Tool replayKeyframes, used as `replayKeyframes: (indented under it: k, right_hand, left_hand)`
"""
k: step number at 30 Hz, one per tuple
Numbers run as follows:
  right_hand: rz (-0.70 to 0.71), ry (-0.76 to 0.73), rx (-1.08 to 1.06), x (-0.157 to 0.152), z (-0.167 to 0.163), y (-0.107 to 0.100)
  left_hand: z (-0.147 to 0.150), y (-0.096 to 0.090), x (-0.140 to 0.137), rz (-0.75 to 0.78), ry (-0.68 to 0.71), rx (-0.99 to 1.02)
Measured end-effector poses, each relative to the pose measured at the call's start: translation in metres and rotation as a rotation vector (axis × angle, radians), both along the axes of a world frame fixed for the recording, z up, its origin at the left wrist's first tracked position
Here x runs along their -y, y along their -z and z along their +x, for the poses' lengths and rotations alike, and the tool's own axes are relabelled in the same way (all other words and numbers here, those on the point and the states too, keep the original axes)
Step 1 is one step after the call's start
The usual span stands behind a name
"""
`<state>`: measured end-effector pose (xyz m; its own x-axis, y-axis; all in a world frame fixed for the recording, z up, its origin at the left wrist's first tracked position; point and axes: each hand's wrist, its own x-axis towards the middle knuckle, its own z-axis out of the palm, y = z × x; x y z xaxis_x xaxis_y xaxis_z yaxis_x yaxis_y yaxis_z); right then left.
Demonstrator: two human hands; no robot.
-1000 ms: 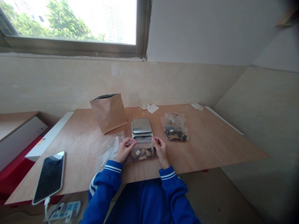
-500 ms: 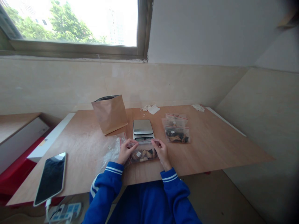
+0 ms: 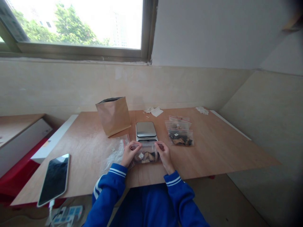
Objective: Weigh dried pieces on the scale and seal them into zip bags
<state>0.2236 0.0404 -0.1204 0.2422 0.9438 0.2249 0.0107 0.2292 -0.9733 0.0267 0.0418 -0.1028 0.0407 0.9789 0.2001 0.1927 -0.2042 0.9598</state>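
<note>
A clear zip bag (image 3: 149,157) holds brown, dried-looking chunks and a small white square. My left hand (image 3: 129,153) pinches its top edge at the left corner. At the right corner, my right hand (image 3: 164,155) pinches the same edge between thumb and fingers. Just behind the bag stands a kitchen scale (image 3: 146,129) with a bare metal plate; its front panel is partly covered by the bag's top. Beside my left hand lies a heap of clear plastic bags (image 3: 115,157) with red stripes.
An upright brown paper pouch (image 3: 113,117) stands behind the heap, its top open. Several filled zip bags (image 3: 181,138) lie right of the scale. A phone (image 3: 54,179) on a charging cable rests at the left edge. White scraps (image 3: 156,111) lie by the wall.
Both hands keep their pinch on the zip bag's top edge, with little movement. The whole view has shifted slightly, so everything appears a bit further right.
</note>
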Motion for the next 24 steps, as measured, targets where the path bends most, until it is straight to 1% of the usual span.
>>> replayKeyframes:
  k: [4,11,18,24]
  right_hand:
    - [-0.032,-0.063,-0.004,0.0026,-0.0037,-0.0019]
    - [-0.003,-0.061,0.02,0.0048,-0.0044,-0.0061]
    - [-0.019,-0.069,0.015,0.0035,-0.0033,-0.003]
    - [-0.061,-0.089,-0.034,0.0042,-0.0043,-0.0048]
  left_hand:
    - [0.0021,-0.0032,0.0019,-0.059,0.058,0.048]
    - [0.0033,-0.0027,0.0025,-0.03,0.043,0.015]
    - [0.0042,0.0016,0.0027,0.037,0.006,0.013]
    - [0.0049,-0.0002,0.0036,0.01,0.022,0.034]
